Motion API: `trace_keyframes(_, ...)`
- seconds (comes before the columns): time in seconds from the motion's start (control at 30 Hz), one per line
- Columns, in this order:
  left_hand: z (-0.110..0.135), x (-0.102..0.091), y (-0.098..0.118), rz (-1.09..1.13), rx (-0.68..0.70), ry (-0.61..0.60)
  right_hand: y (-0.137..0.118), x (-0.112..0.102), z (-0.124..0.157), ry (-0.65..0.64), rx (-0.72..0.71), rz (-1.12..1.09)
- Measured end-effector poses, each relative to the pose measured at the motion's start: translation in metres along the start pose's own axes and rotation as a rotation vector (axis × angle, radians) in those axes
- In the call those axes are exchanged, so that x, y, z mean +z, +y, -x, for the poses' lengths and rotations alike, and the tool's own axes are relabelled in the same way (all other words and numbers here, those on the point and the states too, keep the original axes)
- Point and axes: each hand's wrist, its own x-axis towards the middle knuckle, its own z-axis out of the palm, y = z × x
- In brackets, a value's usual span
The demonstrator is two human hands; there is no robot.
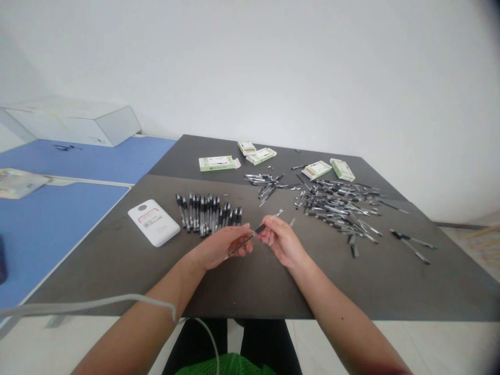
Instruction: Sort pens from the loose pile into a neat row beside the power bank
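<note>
Above the near middle of the table, both my hands are closed on one slim gel pen, tilted up to the right. My left hand grips its thin dark lower length. The fingers of my right hand pinch it near the black grip, and a clear end sticks out beyond them. Just past my left hand lies a row of capped pens with clear barrels and black grips. To the right of my right hand spreads a large loose heap of pen parts. A smaller pile of pen parts is farther back.
Green and white pen boxes lie along the back, with another open box at right. A white card-like device rests on the left. Two pens lie far right. A pale cable crosses my left forearm. Blue tables adjoin.
</note>
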Motion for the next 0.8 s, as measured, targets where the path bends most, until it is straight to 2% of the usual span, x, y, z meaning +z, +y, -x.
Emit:
trace_keyframes(0.07, -0.003, -0.001, 0.000, -0.021, 0.093, 0.130, 0.003, -0.001, -0.004, 0.067, 0.032, -0.154)
trace_keyframes(0.17, -0.006, 0.002, -0.001, -0.206, 0.317, 0.315, 0.006, -0.003, -0.008, 0.128, 0.096, -0.339)
trace_keyframes(0.23, -0.007, 0.008, -0.003, -0.309, 0.395, 0.340, 0.010, -0.001, -0.010, 0.145, 0.118, -0.401)
trace_keyframes(0.37, -0.011, 0.023, -0.004, -0.348, 0.415, 0.343, 0.021, 0.007, -0.007, 0.099, 0.110, -0.425)
trace_keyframes(0.5, -0.014, 0.024, 0.007, -0.444, 0.448, 0.461, 0.023, 0.013, -0.005, 0.012, 0.104, -0.361)
trace_keyframes(0.6, -0.015, 0.018, 0.026, -0.534, 0.453, 0.506, 0.015, 0.008, -0.006, 0.072, -0.017, -0.290)
trace_keyframes(0.7, -0.018, 0.015, 0.048, -0.684, 0.449, 0.493, 0.002, 0.000, -0.008, 0.121, -0.211, -0.029)
trace_keyframes(0.8, -0.028, 0.019, 0.063, -0.815, 0.448, 0.442, -0.009, -0.003, -0.007, 0.057, -0.274, 0.240)
